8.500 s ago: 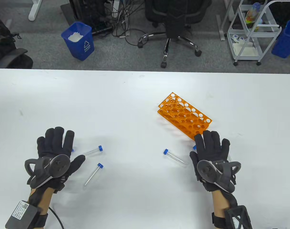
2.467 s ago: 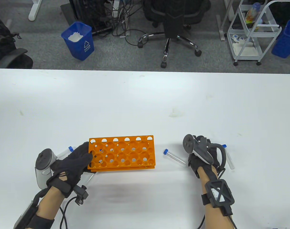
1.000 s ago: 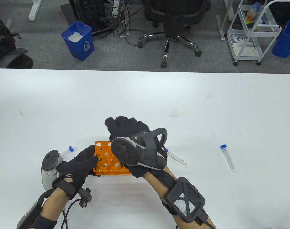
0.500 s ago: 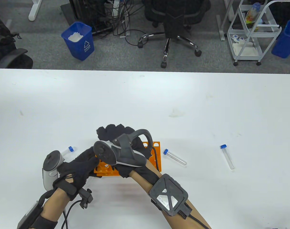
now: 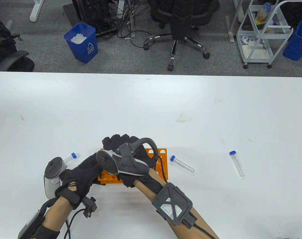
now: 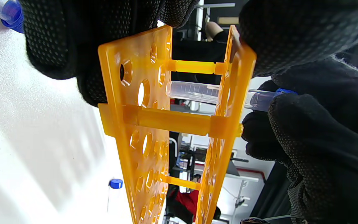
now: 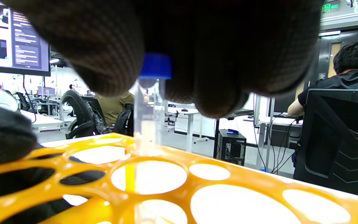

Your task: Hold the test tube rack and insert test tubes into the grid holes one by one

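Table view: the right hand (image 5: pixel 127 159) has slid to 9 o'clock over the orange rack (image 5: pixel 162 163), now covering its left holes; the left hand (image 5: pixel 78 174) still grips the rack's 9 o'clock end.
Left wrist view: the held tube (image 6: pixel 197 92) is through the top plate, short of the lower one.
Right wrist view: fingers (image 7: pixel 104 56) pinch the blue cap (image 7: pixel 155 66), so the first insertion looks half done.
Spare tubes: two (image 5: pixel 182 163) (image 5: pixel 236 163) lie at the rack's 3 o'clock, one (image 5: pixel 70 157) at 9.

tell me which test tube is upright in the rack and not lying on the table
The test tube pinched at its blue cap by the right hand, standing through a hole in the orange rack. The other visible tubes lie flat on the table.
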Available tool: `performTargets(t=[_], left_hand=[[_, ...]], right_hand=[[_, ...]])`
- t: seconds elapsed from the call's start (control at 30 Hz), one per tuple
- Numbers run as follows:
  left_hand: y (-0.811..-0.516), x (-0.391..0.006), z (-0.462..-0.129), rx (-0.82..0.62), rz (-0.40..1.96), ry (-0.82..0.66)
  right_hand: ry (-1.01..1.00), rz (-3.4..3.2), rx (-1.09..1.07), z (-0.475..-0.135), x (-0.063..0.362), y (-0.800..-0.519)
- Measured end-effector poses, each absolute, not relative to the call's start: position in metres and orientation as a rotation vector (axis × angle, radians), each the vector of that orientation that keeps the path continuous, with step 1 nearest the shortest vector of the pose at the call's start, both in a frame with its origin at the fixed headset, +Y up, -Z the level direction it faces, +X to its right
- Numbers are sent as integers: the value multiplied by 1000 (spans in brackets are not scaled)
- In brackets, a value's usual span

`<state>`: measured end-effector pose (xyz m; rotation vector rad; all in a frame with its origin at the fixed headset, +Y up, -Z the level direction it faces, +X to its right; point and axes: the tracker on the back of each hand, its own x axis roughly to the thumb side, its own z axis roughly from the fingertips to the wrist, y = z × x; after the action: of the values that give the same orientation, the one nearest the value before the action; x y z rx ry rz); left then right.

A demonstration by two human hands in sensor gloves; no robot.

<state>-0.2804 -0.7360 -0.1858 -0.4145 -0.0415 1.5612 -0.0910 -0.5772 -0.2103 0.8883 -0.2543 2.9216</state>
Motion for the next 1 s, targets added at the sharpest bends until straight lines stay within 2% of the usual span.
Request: performTargets(t=[0.27, 0.4, 0.57, 0.67, 0.83, 1.0], left_hand=[[-736, -281, -186, -415, 1564, -44], [-735, -281, -186, -414, 1563, -40], [-735, -283, -186, -414, 1566, -33], [-734, -284, -187, -410, 1569, -30], [-733, -286, -187, -405, 1575, -26], [-733, -289, -188, -394, 1574, -16]], right_hand=[[-163, 2953, 887, -208, -88, -575], [-164, 2928, 831, -206, -72, -556], [-339, 2781, 643, -205, -21, -522], [-417, 2764, 537, -206, 12, -518], [-493, 2809, 358, -214, 65, -539], [-364, 2854, 271, -231, 102, -593]])
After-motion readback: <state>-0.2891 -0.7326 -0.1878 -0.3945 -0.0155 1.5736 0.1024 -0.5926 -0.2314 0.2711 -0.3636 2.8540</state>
